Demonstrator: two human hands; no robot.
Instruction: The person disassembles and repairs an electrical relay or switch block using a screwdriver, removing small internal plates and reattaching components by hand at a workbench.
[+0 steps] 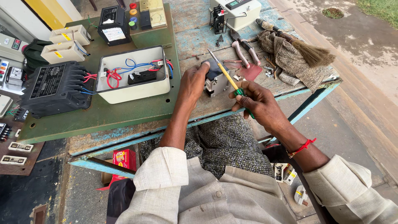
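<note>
While the left hand [194, 83] is gripping the small grey breaker [216, 81] at frame centre, the right hand [259, 104] is closing around a yellow-green screwdriver [227, 74].

Guy's wearing a cream button-up shirt, sleeves rolled up to about the elbows. There's a red thread bracelet [301, 147] on the right wrist, plus checked black-and-white fabric across the lap.
</note>
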